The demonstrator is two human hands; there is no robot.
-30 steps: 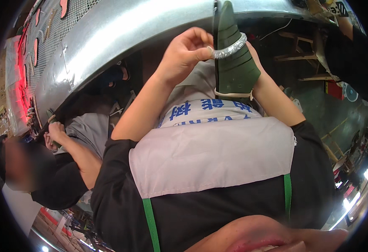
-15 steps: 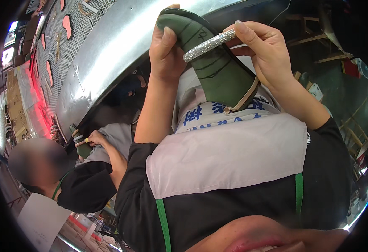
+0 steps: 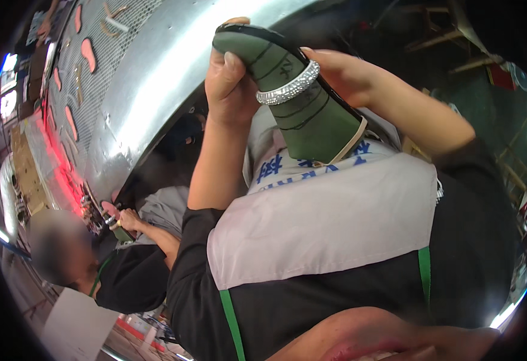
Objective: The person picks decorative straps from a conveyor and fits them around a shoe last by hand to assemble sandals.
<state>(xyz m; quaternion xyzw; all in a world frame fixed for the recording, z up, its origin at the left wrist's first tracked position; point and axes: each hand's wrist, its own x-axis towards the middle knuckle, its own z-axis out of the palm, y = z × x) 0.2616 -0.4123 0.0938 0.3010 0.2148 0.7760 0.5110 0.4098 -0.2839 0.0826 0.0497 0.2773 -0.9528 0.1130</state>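
Observation:
A dark green shoe last [image 3: 314,129] with black guide lines tilts in front of my apron, its toe toward the upper left. Across it lies a silver, sparkling shoe strap [image 3: 288,85], bent over the last's width. My left hand [image 3: 230,81] is closed round the toe end, its thumb on the upper face. My right hand [image 3: 350,78] grips the right edge beside the strap's end; most of its fingers are hidden behind the last. A beige strip [image 3: 350,142] runs along the last's near edge.
A curved metal machine housing [image 3: 149,72] stands ahead on the left, beside a mesh conveyor [image 3: 110,54] carrying pink insoles [image 3: 88,55] and strips. Near my left elbow a co-worker's hand [image 3: 131,220] works on another green last. Wooden stools stand at the far right.
The strap's right end, pinched and raised before, now bends down over the last's right edge. My right hand has shifted behind that edge. My left hand keeps its hold.

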